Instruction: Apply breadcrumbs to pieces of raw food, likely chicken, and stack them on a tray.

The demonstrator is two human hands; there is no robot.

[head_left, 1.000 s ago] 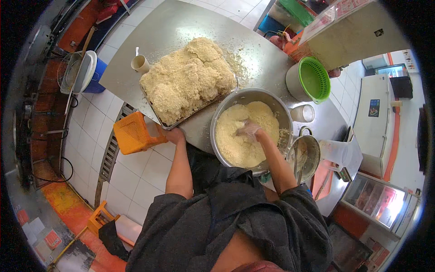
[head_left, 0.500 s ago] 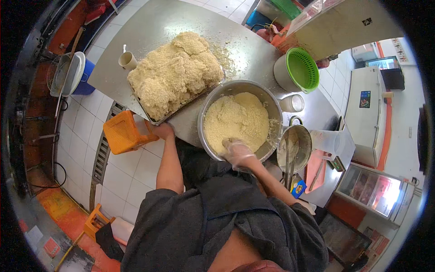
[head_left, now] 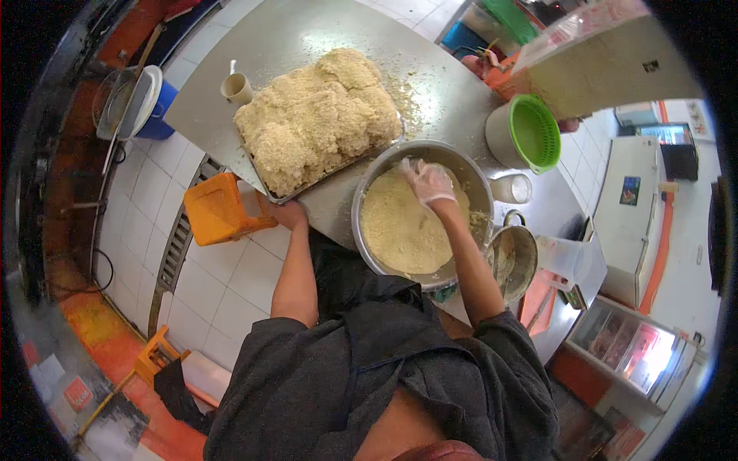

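Note:
My right hand (head_left: 427, 183), in a clear plastic glove, reaches into a wide metal bowl (head_left: 360, 223). Its fingers are stretched out against the pale yellow crumbs (head_left: 405, 227) near the bowl's far side. Left of the bowl, a metal tray (head_left: 338, 163) bears a big heap of crumb-coated pieces (head_left: 323, 115). My bare left hand (head_left: 290, 216) is at the table's near edge, by the tray's near corner and next to an orange plastic stool (head_left: 219, 211). How its fingers lie there is hidden.
On the metal table (head_left: 269, 31) stand a beige mug (head_left: 237, 88), a pail with a green basket (head_left: 534, 134), a white-filled jar (head_left: 511, 188), a metal pot (head_left: 521, 261) and a clear plastic container (head_left: 561, 257). Loose crumbs lie behind the tray. A blue bucket (head_left: 159, 115) stands at the left.
My right hand has moved from the bowl's near rim to the far side of the crumbs, whose surface looks flatter. My left hand stays by the tray corner. The whole view has shifted slightly.

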